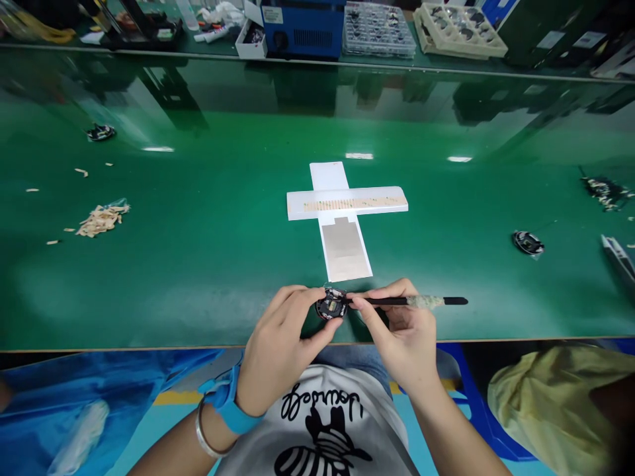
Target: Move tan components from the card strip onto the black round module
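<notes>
Between the thumb and fingers of my left hand (285, 337) is a small round black electronic part (331, 305), held near the front edge of the green table. My right hand (403, 324) grips a black tweezers-like tool (391, 301) with a wrapped band near its rear end. The tool's tip meets the right side of the round part; the exact contact is hidden by my fingers. Just beyond my hands lies a white sheet with a grey panel (343, 248). Across it rests a white strip (347, 202) carrying a row of small tan pieces.
A pile of tan pieces (102, 219) lies at left, with a black part (100, 133) behind it. Another round part (528, 243), a dark tangle of small parts (606, 192) and a pale-ended tool (618, 258) are at right. A blue box (303, 30) and trays (380, 30) line the back shelf.
</notes>
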Motion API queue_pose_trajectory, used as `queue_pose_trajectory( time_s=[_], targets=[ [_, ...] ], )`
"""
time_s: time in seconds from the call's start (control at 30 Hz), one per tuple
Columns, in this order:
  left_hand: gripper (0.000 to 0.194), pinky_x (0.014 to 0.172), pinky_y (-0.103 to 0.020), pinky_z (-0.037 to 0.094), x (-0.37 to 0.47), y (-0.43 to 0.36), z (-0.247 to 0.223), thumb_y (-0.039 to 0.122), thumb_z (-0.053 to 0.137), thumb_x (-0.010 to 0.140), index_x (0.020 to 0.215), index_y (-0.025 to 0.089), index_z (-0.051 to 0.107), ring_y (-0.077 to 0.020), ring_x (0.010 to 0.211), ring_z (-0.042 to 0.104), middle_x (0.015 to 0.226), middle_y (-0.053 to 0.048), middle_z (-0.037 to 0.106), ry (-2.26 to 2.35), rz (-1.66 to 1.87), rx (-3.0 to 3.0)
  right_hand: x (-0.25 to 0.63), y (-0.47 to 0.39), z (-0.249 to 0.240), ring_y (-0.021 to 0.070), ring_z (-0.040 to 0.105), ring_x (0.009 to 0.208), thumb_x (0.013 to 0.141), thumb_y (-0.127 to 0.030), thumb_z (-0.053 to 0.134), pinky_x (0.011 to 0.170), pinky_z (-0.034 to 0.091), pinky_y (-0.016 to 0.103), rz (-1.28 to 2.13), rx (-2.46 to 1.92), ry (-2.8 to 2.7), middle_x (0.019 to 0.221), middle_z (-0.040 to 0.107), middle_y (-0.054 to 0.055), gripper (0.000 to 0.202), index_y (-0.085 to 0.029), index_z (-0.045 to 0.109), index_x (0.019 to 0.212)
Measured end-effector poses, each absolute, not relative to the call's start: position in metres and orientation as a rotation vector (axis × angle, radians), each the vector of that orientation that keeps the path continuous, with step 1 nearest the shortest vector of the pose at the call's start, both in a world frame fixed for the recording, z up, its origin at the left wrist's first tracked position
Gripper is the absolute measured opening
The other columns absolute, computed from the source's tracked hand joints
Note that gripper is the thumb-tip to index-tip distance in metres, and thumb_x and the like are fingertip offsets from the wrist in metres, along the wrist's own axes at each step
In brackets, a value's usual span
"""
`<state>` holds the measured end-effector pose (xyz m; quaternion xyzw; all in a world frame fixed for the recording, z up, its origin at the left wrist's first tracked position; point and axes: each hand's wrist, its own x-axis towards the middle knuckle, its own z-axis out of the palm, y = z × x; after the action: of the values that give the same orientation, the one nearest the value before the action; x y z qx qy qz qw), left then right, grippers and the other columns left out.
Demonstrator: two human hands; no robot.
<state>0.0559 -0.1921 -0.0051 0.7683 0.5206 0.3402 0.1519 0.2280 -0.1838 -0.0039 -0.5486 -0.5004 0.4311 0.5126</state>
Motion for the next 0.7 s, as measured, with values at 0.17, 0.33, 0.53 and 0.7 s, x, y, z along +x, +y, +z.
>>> queue_pose_trajectory(
  time_s=[0.17,0.33,0.53,0.7],
  targets=[
    [0.030,0.084,-0.033,0.056,0.055,-0.194,-0.011,0.024,0.072,0.083,0.107,0.021,0.054,-0.0205,0.099,0.063,0.100,-0.005,0.066,1.551,0.992,2.117,0.225,-0.185,-0.006,0.0187,0.075,0.082,0.081,-0.019,0.072,0.073,0.061,0.030,1.061,-1.278,-1.202,0.083,0.070,0.001,0.013,-0.024,0.061,0.087],
    [0.033,0.078,-0.031,0.058,0.054,-0.190,0.012,0.027,0.074,0.080,0.104,0.024,0.052,-0.0191,0.092,0.069,0.100,-0.001,0.070,1.584,1.004,2.106,0.246,-0.175,0.009,0.0191,0.073,0.085,0.088,-0.024,0.065,0.076,0.060,0.033,1.031,-1.137,-1.079,0.088,0.071,0.003,0.003,-0.023,0.063,0.089],
    [0.050,0.065,-0.024,0.055,0.046,-0.072,0.079,0.043,0.083,0.067,0.099,0.017,0.055,-0.0166,0.083,0.071,0.090,0.005,0.070,1.609,1.230,2.404,0.382,-0.129,0.033,0.0214,0.061,0.079,0.090,-0.044,0.038,0.079,0.049,0.042,-0.032,-1.734,-1.106,0.084,0.060,0.006,0.032,-0.022,0.060,0.085],
    [0.066,0.067,-0.026,0.056,0.023,0.083,0.046,0.064,0.072,0.070,0.099,0.009,0.051,-0.0087,0.070,0.063,0.087,0.001,0.068,1.929,1.226,2.131,0.473,-0.105,0.027,0.0283,0.057,0.081,0.055,-0.059,0.075,0.078,0.043,0.043,-0.036,-2.133,-1.205,0.075,0.057,0.005,0.049,-0.019,0.066,0.082]
  ],
)
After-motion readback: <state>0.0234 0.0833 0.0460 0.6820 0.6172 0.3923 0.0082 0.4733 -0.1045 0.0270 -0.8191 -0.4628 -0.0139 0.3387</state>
